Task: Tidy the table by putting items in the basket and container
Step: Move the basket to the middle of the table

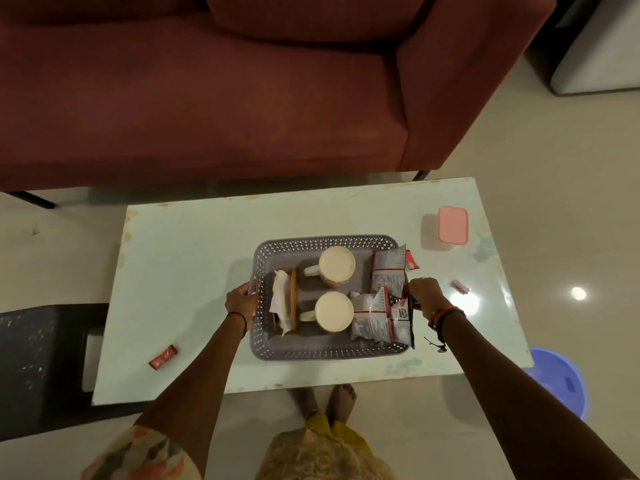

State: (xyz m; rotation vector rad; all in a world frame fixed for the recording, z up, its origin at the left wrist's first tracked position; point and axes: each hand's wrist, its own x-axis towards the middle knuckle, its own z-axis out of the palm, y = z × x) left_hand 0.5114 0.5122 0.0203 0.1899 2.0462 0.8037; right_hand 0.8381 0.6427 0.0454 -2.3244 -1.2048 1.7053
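Pale green worktop (194, 271) fills the middle of the head view, with a maroon sofa (207, 98) behind it and a blue stool (561, 379) at the lower right on the floor.

Head view: grey perforated basket (325, 353) sits mid-worktop. It holds two cream mugs (336, 263), a napkin holder with tissue (285, 299) and several snack packets (374, 318). My left hand (241, 301) is curled over the basket's left rim, fingers closed on the edge. My right hand (423, 294) is closed at the right rim, beside the packets (I cannot tell whether it grips the rim alone or pinches a packet too).

Judgement: the step in hand looks like lifting or shifting the loaded basket. To do it well I would keep both sides level so the mugs stay upright, raise slowly, and watch the packets that overhang the right wall, since they could slide out.

Loose items not yet stowed: a red sachet (163, 356) lies near the worktop's left front edge, well apart from the left hand; a small pink wrapped piece (460, 287) lies just right of the right hand. Pink-lidded container (453, 225) stands at the far right with its lid on, beyond the right hand.
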